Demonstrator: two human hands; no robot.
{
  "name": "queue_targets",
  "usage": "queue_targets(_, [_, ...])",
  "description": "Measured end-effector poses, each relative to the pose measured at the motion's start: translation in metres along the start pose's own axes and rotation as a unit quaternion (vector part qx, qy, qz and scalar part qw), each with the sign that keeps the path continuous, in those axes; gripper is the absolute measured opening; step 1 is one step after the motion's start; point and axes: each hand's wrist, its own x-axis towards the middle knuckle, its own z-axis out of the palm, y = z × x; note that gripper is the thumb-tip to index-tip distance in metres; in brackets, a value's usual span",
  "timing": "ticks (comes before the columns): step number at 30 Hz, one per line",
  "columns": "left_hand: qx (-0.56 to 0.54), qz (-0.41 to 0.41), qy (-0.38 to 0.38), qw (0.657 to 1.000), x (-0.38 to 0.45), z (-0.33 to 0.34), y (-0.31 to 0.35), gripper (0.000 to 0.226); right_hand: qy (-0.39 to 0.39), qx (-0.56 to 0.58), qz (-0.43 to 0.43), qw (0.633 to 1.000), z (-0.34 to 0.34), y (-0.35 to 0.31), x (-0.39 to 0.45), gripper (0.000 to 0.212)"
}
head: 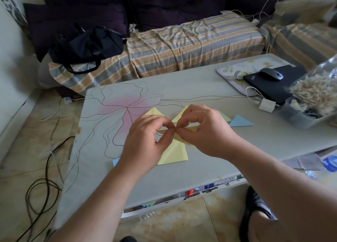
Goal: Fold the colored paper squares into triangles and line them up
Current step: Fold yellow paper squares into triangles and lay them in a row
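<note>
Fingertips of the left hand (148,132) and the right hand (202,130) are pinched together on a folded yellow paper piece (177,136), held just above the grey table (200,90). Nearer lies a yellow paper triangle (176,154); a blue paper triangle (240,121) is seen at right.

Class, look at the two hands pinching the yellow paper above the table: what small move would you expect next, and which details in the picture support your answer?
Probably lower the yellow paper to the table and press the crease flat. Both the left hand and right hand pinch it at one meeting point, held in the air, so the fold looks matched but not yet flattened.
</note>
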Motion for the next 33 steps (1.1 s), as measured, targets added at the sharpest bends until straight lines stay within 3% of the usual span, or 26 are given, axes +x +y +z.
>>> queue_targets(18, [0.039,0.029,0.011,0.999,0.001,-0.003,0.001,0.017,-0.004,-0.028,-0.016,0.999,0.0,0.002,0.002,0.024])
queue_targets(25, [0.042,0.018,0.019,0.999,0.001,-0.004,-0.001,0.016,-0.011,-0.052,-0.034,0.998,0.0,0.004,0.005,0.009])
queue_targets(33, [0.052,0.022,0.023,0.998,0.002,-0.007,-0.005,0.014,-0.058,-0.032,0.012,0.998,-0.012,-0.004,0.006,0.009])
